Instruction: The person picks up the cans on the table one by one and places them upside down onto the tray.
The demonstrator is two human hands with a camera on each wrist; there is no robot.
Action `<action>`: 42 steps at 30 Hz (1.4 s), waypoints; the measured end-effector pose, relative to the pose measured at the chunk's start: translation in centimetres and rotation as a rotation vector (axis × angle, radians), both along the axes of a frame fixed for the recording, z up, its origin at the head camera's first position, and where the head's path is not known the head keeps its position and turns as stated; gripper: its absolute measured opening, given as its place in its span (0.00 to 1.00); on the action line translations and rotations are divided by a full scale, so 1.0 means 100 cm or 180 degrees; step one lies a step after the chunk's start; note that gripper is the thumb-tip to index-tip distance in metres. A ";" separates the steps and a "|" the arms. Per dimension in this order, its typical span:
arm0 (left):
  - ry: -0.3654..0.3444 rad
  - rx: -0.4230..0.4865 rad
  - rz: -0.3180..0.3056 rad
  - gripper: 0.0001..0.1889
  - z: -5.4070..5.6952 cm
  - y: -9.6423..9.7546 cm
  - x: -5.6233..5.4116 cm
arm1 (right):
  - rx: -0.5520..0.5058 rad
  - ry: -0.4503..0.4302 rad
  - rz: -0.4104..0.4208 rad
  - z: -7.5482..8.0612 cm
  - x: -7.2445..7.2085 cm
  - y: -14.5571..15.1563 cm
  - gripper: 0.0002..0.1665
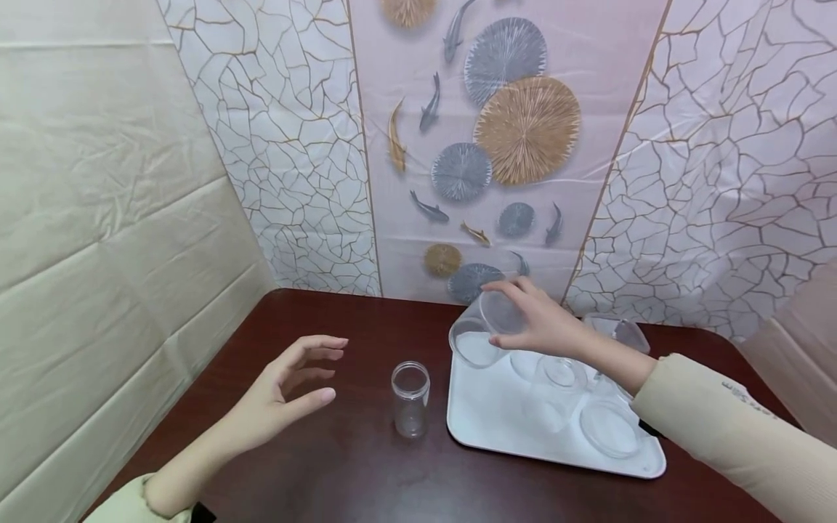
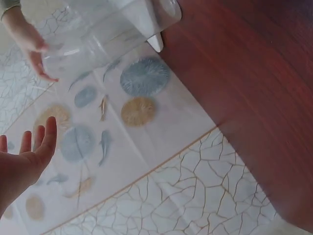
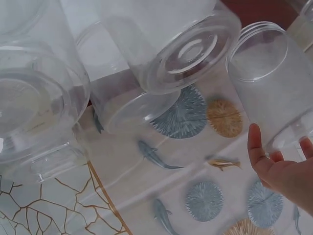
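My right hand (image 1: 543, 319) grips a wide clear plastic jar (image 1: 472, 319) by its base end, thumb and fingers spread around it. The jar is tilted, its open mouth facing down and left, above the back left of a white tray (image 1: 480, 425). In the right wrist view, the same jar (image 3: 259, 58) looks transparent, with a ridged rim. My left hand (image 1: 281, 392) hovers over the table with fingers apart, holding nothing. To its right, a narrow clear jar (image 1: 410, 414) stands upright and open on the table, touched by neither hand.
Several clear containers rest on the tray, including a round one (image 1: 611, 428) near its front right; the right forearm hides some of them. The dark reddish-brown table (image 1: 314, 472) meets a patterned wall covering (image 1: 314, 181) at the back and a beige cloth (image 1: 131, 254) on the left.
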State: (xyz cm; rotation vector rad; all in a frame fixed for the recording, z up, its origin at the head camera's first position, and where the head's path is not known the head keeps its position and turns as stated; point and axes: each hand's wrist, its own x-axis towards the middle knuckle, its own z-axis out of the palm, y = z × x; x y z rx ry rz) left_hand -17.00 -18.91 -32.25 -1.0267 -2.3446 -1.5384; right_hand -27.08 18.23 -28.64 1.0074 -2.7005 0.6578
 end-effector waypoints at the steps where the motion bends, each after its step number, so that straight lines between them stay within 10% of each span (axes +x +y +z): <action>1: 0.0012 -0.0005 -0.0002 0.28 0.002 -0.002 0.001 | 0.0042 -0.0006 0.0005 0.000 -0.002 -0.001 0.39; 22: 0.0114 0.0125 -0.0101 0.31 0.013 -0.002 0.015 | 0.0755 -0.0585 -0.0080 0.006 -0.044 -0.011 0.39; 42: 0.0057 0.0124 -0.0205 0.29 -0.001 0.001 0.016 | 0.1855 -0.1063 -0.0461 -0.008 -0.080 -0.036 0.43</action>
